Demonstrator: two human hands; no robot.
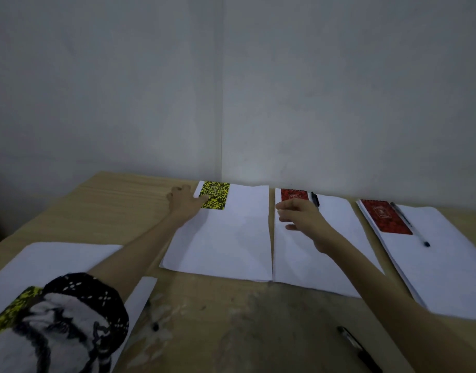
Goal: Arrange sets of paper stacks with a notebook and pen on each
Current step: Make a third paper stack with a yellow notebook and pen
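Three white paper stacks lie side by side on the wooden table. The left stack [226, 238] carries a yellow-and-black notebook [214, 195] at its far left corner. My left hand [183, 201] rests at that notebook's left edge, fingers touching it. The middle stack [312, 265] holds a red notebook [293, 194] and a black pen [315, 198]. My right hand [301, 214] hovers over this stack just in front of the red notebook, fingers loosely curled, holding nothing. The right stack [446, 265] bears a red notebook [386, 216] and a pen [409, 223].
A loose black pen [358, 348] lies on the table near the front right. Another white paper stack [56, 261] sits at the front left, partly hidden by my patterned sleeve [70, 319]. Grey walls meet in a corner right behind the table.
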